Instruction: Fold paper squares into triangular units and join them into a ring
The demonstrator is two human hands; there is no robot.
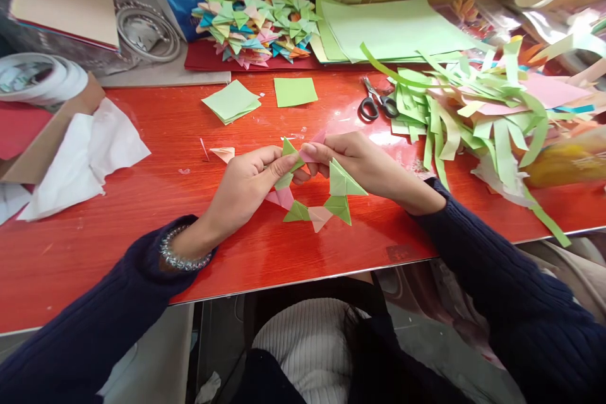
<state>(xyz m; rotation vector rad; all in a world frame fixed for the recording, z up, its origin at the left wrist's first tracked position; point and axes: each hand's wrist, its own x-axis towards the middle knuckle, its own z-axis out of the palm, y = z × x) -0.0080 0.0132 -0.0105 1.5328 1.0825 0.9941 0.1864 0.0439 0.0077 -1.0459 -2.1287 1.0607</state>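
Curved origami chain [320, 217], pinched

One chain curves from the fingers toward the person, over the red table [118, 252]. The left hand [253, 186] pinches a green unit; the right hand [360, 161], one pink piece [318, 137]. One peach piece [224, 154] lies just beside the left hand, one pair of scissors [377, 101] beyond the right.

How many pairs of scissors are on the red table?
1: a black-handled pair of scissors lies beyond the right hand, left of the green paper strips. Others might be hidden under that heap.
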